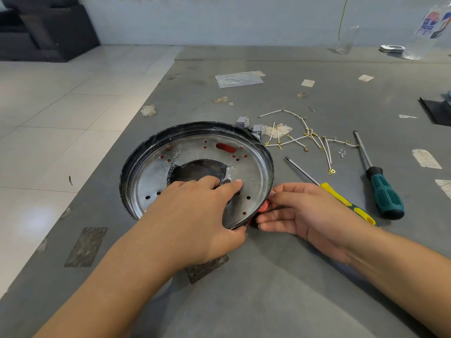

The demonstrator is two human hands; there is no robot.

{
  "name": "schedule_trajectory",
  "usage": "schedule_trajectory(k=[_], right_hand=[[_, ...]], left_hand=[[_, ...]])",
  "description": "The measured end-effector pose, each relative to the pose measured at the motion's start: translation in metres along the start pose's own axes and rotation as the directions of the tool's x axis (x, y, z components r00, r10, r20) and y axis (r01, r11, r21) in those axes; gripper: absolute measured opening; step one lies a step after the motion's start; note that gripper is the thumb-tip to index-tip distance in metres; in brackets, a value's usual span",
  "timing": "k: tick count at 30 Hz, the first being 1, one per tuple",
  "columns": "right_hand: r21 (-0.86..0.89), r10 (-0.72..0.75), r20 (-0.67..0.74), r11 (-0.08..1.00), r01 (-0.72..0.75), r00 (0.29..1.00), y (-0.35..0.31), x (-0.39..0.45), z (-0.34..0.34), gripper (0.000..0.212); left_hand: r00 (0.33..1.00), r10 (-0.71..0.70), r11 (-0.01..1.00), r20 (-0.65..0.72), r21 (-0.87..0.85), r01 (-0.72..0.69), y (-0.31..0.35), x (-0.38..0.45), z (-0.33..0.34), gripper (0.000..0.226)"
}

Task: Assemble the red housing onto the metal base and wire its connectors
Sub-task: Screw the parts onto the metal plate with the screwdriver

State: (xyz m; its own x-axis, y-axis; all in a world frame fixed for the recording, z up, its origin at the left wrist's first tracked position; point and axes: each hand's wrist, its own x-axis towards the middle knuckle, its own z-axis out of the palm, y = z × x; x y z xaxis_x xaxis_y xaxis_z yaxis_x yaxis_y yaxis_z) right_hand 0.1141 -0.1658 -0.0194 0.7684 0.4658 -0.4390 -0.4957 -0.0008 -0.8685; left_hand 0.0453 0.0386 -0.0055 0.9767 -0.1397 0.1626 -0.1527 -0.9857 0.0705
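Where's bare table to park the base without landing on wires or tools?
Free: the stretch beyond the wires, between the clear plastic bag and the black sheet, holding only tape scraps; also the near table edge between the forearms. Crowded: right of the metal base, where wires, yellow screwdriver and teal screwdriver lie.

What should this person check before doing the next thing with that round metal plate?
1. Metal base steadied: ok, left hand rests on it, fingers into the centre hole.
2. Red housing seated under the base: cannot tell, only red shows through the holes and at the near rim.
3. Right hand on the housing edge: ok, fingertips touch the red part at the rim.
4. Wires within reach: ok, lying loose on the table right of the base.
5. Screwdrivers to hand: ok, yellow screwdriver and green screwdriver lie beside the right hand.
6. Screws ready: cannot tell, too small.
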Motion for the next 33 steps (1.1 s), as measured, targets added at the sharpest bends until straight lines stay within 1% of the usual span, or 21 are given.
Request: schedule_trajectory(k=[6,10,12,17,21,27,33], right_hand=[[-0.004,-0.006,0.000,1.000,0.006,1.000,0.001,0.000,0.000,0.013],[-0.030,0.005,0.028,1.000,-0.004,1.000,0.000,0.000,-0.001,0.015],[-0.050,0.017,0.056,0.999,-0.014,0.998,0.000,0.000,-0.001,0.016],[-0.116,0.034,0.106,0.993,-0.021,0.994,0.001,-0.001,-0.001,0.017],[-0.114,0.080,0.154,0.992,-0.063,0.985,-0.004,-0.002,-0.001,0.022],[-0.057,0.143,0.177,0.989,-0.135,0.974,-0.003,-0.002,-0.002,0.022],[-0.039,0.152,0.198,0.988,-0.147,0.968,0.001,-0.003,-0.003,0.023]], left_hand=[[0.999,0.019,0.995,0.048,0.092,-0.023,0.010,-0.001,-0.001,0.083],[0.996,0.009,0.994,0.091,0.107,-0.018,0.010,-0.002,-0.004,0.082],[0.990,0.012,0.996,0.137,0.084,-0.024,0.005,-0.005,-0.006,0.083],[0.972,0.051,0.997,0.229,-0.069,-0.036,-0.013,-0.005,-0.013,0.084],[0.969,0.075,0.993,0.235,-0.101,-0.053,-0.018,-0.004,-0.013,0.084],[0.964,0.099,0.991,0.247,-0.117,-0.072,-0.022,-0.001,-0.013,0.084],[0.951,0.143,0.984,0.275,-0.143,-0.106,-0.026,0.000,-0.014,0.085]])
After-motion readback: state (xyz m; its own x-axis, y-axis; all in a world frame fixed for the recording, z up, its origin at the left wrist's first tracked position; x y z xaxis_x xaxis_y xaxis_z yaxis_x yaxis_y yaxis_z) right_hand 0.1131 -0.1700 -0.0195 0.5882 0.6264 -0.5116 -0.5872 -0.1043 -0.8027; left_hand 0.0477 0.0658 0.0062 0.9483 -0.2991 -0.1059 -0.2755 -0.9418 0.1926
